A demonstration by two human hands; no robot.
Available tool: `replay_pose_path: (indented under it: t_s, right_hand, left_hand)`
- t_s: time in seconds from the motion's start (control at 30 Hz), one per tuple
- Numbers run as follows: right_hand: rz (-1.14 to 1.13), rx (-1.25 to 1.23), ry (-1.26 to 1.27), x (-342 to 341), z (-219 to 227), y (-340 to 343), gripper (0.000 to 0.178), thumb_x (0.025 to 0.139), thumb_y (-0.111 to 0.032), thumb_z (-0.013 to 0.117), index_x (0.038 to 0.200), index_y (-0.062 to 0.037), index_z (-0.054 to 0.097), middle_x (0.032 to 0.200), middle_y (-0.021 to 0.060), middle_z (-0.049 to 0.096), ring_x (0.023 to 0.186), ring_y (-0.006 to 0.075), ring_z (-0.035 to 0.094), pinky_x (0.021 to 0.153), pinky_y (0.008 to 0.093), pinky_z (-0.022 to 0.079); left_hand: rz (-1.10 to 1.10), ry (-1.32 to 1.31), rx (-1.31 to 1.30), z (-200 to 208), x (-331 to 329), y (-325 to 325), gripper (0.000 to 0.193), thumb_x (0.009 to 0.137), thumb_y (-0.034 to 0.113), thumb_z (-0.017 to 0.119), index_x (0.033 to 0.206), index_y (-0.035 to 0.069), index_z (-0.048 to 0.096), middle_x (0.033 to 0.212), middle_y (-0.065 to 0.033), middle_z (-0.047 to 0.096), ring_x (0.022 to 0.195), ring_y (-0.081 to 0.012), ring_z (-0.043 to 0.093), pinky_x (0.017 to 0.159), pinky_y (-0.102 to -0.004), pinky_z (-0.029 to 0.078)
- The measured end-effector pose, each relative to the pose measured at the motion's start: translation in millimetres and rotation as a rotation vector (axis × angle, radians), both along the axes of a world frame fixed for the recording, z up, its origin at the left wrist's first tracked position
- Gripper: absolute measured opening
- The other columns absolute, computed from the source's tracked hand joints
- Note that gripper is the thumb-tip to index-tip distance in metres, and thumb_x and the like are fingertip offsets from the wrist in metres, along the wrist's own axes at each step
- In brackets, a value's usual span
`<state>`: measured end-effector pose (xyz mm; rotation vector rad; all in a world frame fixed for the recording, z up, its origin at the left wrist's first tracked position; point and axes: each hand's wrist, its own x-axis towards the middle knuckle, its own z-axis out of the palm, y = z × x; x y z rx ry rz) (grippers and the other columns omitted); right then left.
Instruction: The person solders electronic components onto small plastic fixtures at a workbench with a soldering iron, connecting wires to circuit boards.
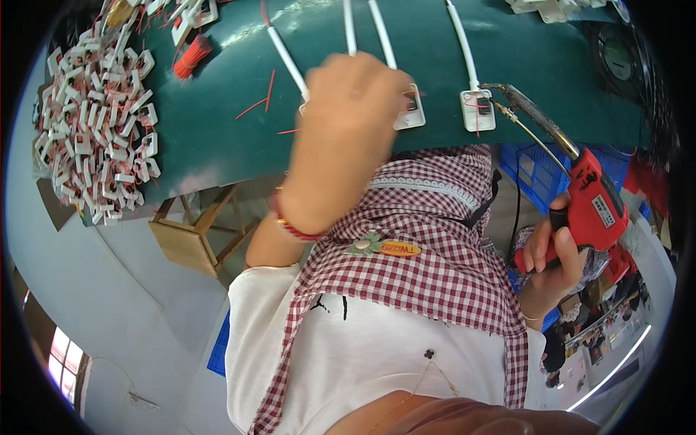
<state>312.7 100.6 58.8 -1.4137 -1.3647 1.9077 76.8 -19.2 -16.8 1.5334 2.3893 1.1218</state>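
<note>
My right hand [557,254] is wrapped round the handle of a red soldering gun [599,206]. The gun's metal tip and thin feed tube reach left to a small white plastic housing [467,122] with a white cable [461,36] and thin red wire. My left hand [346,119], smeared by motion, is over the middle of the table. Its fingers point down and away, so their grip is hidden. Beside it lies another white housing [415,119] with a dark part inside. A further white cable [285,56] runs under the hand's left side.
A large heap of white housings with red wires [98,134] covers the table's left end. A bundle of red wires [192,58] and loose red wire pieces [270,90] lie on the green tabletop [217,138]. More white parts [554,7] sit at the far right. A wooden stool [181,239] stands below.
</note>
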Motion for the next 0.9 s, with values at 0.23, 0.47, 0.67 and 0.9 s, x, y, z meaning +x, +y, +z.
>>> replay_pose_path:
  t_s: [0.23,0.47,0.67,0.9]
  right_hand:
    - [-0.011,-0.007,0.031,20.8,-1.2,-5.2,0.043,0.084,-0.020,0.056,0.113,0.0076,0.040,0.053,0.0060,0.047,0.035,0.0072,0.038,0.034,0.0213,0.035]
    - [-0.034,-0.074,0.018,25.5,-3.2,-5.1,0.037,0.082,-0.017,0.056,0.107,0.0080,0.046,0.052,0.0079,0.048,0.035,0.0094,0.038,0.034,0.0234,0.035]
    - [0.019,-0.080,-0.044,24.4,-5.1,-4.3,0.038,0.084,-0.020,0.057,0.108,0.0059,0.044,0.053,0.0066,0.048,0.036,0.0077,0.038,0.035,0.0214,0.036]
    - [-0.002,-0.101,-0.032,20.1,0.3,-5.6,0.033,0.082,-0.015,0.057,0.105,0.0056,0.048,0.054,0.0070,0.050,0.038,0.0090,0.041,0.036,0.0234,0.038]
  left_hand:
    - [-0.007,0.032,0.028,-30.7,50.1,44.9,0.016,0.069,0.005,0.067,0.079,0.009,0.056,0.104,-0.0001,0.060,0.094,-0.0200,0.056,0.079,-0.0378,0.037]
    - [-0.073,0.001,-0.031,-39.3,52.5,48.2,0.015,0.069,0.005,0.066,0.078,0.008,0.054,0.109,0.0004,0.063,0.095,-0.0196,0.057,0.082,-0.0383,0.037]
    - [-0.101,-0.045,-0.035,-34.3,46.6,45.8,0.014,0.070,0.004,0.065,0.077,0.009,0.054,0.106,0.0005,0.064,0.093,-0.0189,0.057,0.082,-0.0374,0.038]
    - [-0.125,-0.050,-0.032,-32.9,43.8,44.8,0.014,0.070,0.004,0.066,0.077,0.008,0.055,0.105,-0.0003,0.064,0.093,-0.0192,0.058,0.081,-0.0365,0.038]
